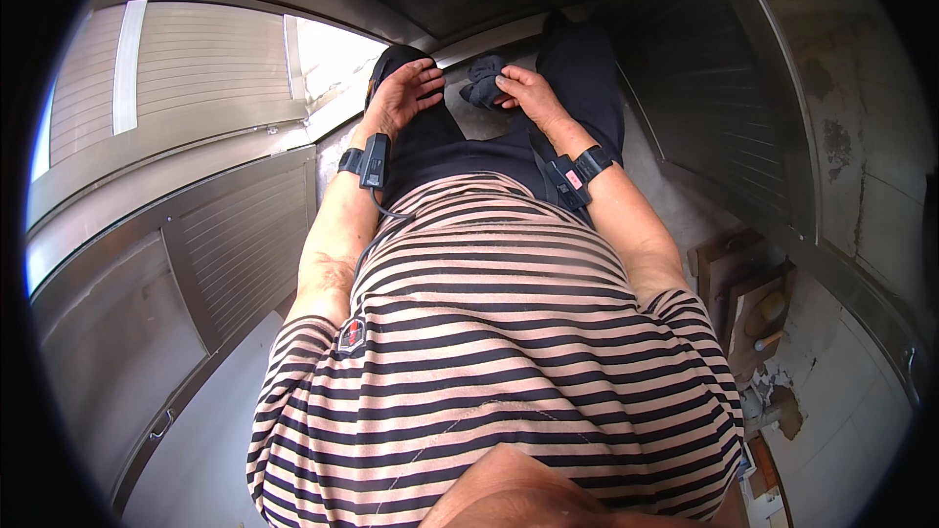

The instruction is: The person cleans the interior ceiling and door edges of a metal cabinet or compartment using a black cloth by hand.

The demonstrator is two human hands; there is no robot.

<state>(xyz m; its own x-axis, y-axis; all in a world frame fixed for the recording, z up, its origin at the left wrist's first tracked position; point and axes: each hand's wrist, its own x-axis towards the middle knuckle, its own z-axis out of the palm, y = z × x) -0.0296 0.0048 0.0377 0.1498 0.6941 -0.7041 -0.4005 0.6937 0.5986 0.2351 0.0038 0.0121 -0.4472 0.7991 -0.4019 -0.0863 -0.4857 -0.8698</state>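
Note:
My right hand [533, 97] pinches a crumpled dark grey cloth [484, 82] between thumb and fingers, over the gap between my knees. Part of the cloth hangs on the far side of my fingertips. My left hand [408, 97] is held above my left thigh, palm turned inward, with its fingers loosely spread and nothing in them. Dark trousers [499, 150] cover my legs below both hands. On each wrist a black strap carries a small box, the left box [375, 161] with a cable and the right box [569, 182] with a pink sticker.
A ribbed metal panel [242, 235] stands on my left, below a bright opening [334, 62]. Another dark ribbed panel [704, 88] rises close on my right. Brown wooden boxes [748, 293] sit lower right, beside a tiled wall [843, 352] with damaged patches.

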